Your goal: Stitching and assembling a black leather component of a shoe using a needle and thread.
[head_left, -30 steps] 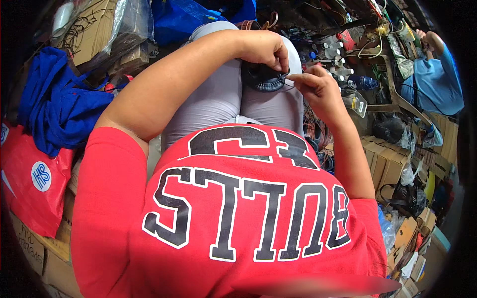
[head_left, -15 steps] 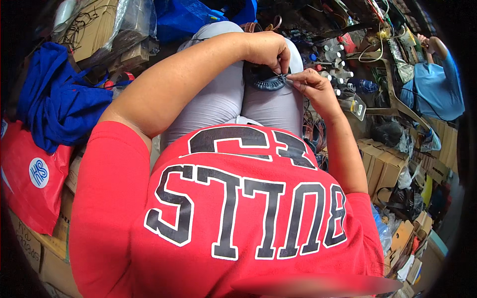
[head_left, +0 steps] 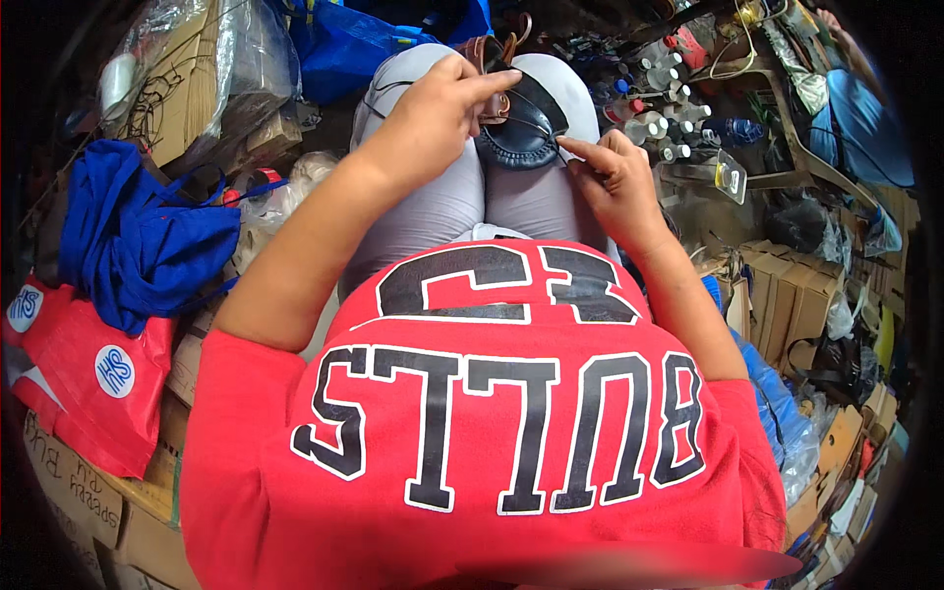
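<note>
A black leather shoe (head_left: 523,143) with a gathered, stitched toe seam rests on my grey-trousered thighs (head_left: 433,197). A thin dark cord (head_left: 536,126) runs across the top of the shoe between my hands. My left hand (head_left: 447,106) is raised beyond the shoe's left side, fingers closed on the cord, index finger extended. More dark cord trails left from it. On the right, my right hand (head_left: 621,182) pinches the cord close to the shoe's right edge. Whether a needle is in either hand is too small to tell.
Brown leather straps or shoe parts (head_left: 480,51) lie beyond my knees. Several plastic bottles (head_left: 664,103) stand to the right, near cardboard boxes (head_left: 792,295). On the left are a blue cloth bag (head_left: 143,231) and a red bag (head_left: 98,379). A person's blue sleeve (head_left: 855,123) shows at far right.
My left hand has moved left and away from the shoe's seam, drawing cord out. The right hand stays by the shoe's right edge. More of the shoe's top now shows.
</note>
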Demonstrator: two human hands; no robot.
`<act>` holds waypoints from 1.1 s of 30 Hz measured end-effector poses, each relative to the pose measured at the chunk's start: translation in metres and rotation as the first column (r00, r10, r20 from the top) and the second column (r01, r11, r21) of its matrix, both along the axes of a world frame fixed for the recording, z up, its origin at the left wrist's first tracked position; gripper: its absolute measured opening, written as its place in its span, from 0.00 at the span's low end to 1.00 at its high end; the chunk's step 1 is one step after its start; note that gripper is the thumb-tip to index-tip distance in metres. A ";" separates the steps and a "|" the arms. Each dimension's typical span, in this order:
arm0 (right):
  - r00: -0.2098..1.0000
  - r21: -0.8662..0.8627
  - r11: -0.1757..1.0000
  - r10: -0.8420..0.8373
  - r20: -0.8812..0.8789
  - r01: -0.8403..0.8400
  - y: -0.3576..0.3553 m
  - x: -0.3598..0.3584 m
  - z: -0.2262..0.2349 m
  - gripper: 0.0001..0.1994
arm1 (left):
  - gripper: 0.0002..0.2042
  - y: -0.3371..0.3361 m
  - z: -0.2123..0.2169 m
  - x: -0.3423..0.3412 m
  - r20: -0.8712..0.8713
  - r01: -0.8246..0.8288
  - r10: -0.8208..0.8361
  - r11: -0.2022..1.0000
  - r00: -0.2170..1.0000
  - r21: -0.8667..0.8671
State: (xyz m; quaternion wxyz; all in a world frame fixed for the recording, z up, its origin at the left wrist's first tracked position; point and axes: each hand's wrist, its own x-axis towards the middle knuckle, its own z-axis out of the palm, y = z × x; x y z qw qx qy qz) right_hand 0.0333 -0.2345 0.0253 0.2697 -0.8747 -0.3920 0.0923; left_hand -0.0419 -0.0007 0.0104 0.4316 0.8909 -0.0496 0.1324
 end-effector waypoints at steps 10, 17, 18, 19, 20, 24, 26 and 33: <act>0.995 0.023 1.000 0.017 -0.102 -0.015 -0.007 0.005 -0.006 0.17 | 0.07 -0.016 -0.009 -0.007 0.169 -0.153 0.093 0.910 0.981 0.387; 0.877 0.113 0.992 0.095 -0.470 -0.047 -0.005 0.039 -0.008 0.21 | 0.09 -0.012 -0.017 0.013 0.150 0.008 -0.021 0.996 0.988 0.090; 0.864 0.126 0.990 0.118 -0.490 -0.064 -0.004 0.041 -0.007 0.21 | 0.10 -0.012 -0.018 0.013 0.133 0.007 -0.021 0.994 0.991 0.105; 0.844 0.119 0.990 0.122 -0.522 -0.069 -0.005 0.044 -0.005 0.20 | 0.10 -0.012 -0.019 0.013 0.133 0.004 -0.018 0.994 0.991 0.106; 0.847 0.097 0.993 0.107 -0.521 -0.066 -0.003 0.044 -0.006 0.20 | 0.09 -0.012 -0.020 0.013 0.124 0.000 -0.014 0.993 0.992 0.116; 0.834 0.115 0.988 0.146 -0.532 -0.100 -0.001 0.047 -0.006 0.22 | 0.09 -0.013 -0.019 0.012 0.096 -0.004 -0.011 0.987 0.995 0.159; 0.824 0.127 0.987 0.151 -0.546 -0.097 -0.001 0.048 -0.006 0.24 | 0.09 -0.014 -0.019 0.013 0.092 0.005 -0.020 0.988 0.996 0.157; 0.781 0.160 0.984 0.160 -0.604 -0.078 -0.004 0.051 -0.011 0.26 | 0.09 -0.017 -0.019 0.014 0.058 0.047 -0.057 0.984 0.997 0.169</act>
